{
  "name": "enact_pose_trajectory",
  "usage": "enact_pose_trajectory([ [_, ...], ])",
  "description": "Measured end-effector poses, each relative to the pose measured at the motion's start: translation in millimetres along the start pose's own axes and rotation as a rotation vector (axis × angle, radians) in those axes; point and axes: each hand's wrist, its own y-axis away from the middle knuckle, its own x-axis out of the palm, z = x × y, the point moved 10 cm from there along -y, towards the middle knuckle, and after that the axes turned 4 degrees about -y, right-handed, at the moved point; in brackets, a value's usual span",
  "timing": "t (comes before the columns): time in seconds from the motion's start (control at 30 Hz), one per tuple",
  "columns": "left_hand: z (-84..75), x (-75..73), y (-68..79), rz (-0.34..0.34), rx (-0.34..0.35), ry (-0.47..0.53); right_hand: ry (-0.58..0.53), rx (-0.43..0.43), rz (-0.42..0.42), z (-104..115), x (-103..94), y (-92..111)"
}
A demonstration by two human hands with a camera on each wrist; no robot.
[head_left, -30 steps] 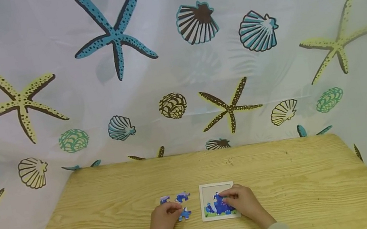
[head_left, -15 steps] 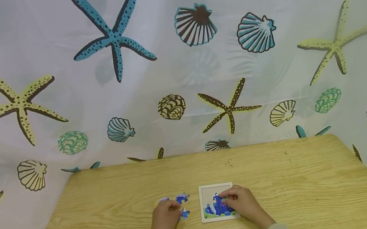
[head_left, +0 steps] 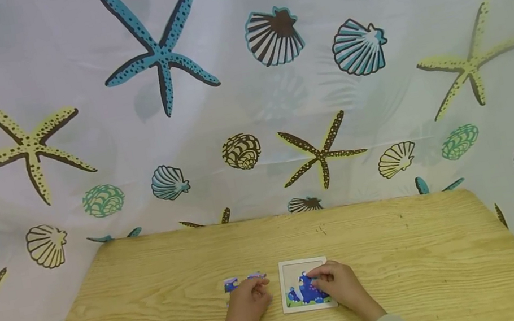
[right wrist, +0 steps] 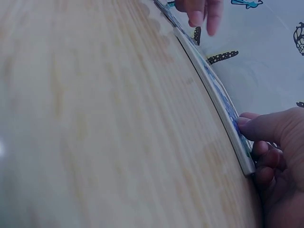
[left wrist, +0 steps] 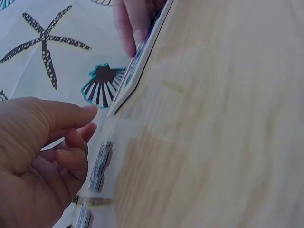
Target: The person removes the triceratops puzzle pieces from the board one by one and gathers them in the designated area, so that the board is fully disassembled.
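Observation:
My left hand (head_left: 247, 304) hovers close over the loose jigsaw pieces left of the puzzle tray. Its thumb points forward and its fingers bend loosely, with nothing seen between them in the left wrist view. Purple-blue jigsaw pieces (head_left: 231, 285) lie just beyond it, partly hidden by the hand. A square white-rimmed puzzle tray (head_left: 301, 260) holds a partly assembled blue animal picture (head_left: 306, 290). My right hand (head_left: 343, 284) grips the tray's right side, thumb on the pieces and other fingers curled at the outer edge in the right wrist view.
Both hands work on a light wooden table (head_left: 408, 254). A pale curtain (head_left: 244, 88) printed with starfish and shells surrounds it on the back and sides. In the left wrist view, flat jigsaw pieces (left wrist: 100, 166) lie near the left hand.
My left hand has moved slightly right, now covering the near loose piece and part of the upper one. The right hand stays in place on the tray.

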Motion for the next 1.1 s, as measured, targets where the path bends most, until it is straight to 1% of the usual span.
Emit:
enact_pose_trajectory([
  [0.1,-6.3,14.8,-2.4,0.06,0.002,0.056,0.001,0.003,-0.001,-0.2,-0.1,0.7],
  [0.27,-15.2,41.4,-7.0,0.178,-0.032,0.195,0.019,-0.008,-0.01,0.8,-0.7,1.6],
  [0.4,-23.1,55.1,-10.1,0.221,-0.044,0.289,0.036,-0.023,-0.015,2.1,-1.0,1.2],
  [0.47,-24.7,60.1,-11.9,0.228,-0.044,0.297,0.037,-0.021,-0.014,1.8,-0.6,1.0],
  [0.57,-24.3,66.4,-14.6,0.23,-0.052,0.278,0.029,-0.021,-0.012,1.7,-0.3,1.2],
  [0.73,-22.7,70.8,-19.3,0.2,-0.05,0.177,0.02,-0.022,-0.016,1.8,-1.2,1.0],
  [0.93,-26.2,69.5,-22.8,0.138,-0.03,0.038,0.029,-0.033,-0.012,3.1,-1.8,0.1],
  [1.1,-28.6,67.1,-23.5,0.106,-0.036,-0.004,0.034,-0.025,-0.01,1.8,-0.9,-0.5],
])
